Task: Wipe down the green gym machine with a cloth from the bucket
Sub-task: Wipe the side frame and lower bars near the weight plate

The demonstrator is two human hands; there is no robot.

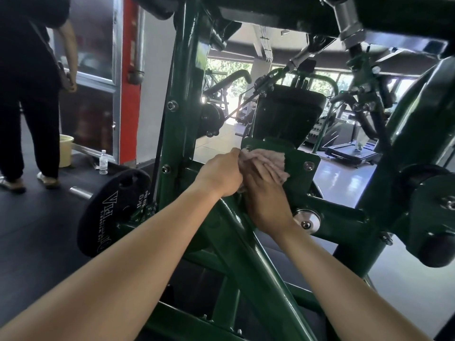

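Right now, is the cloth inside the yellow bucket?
No, the pink cloth is held against the green machine by the left hand and right hand, while the bucket stands far off on the floor.

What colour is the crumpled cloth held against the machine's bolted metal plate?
The crumpled cloth is pale pink; the head view shows it.

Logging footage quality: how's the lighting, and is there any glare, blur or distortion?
Head view: windows backlight the green machine, leaving it dark; glare whitens the floor at right; wide-angle distortion bends the edges; cloth, left hand and right hand are sharp.
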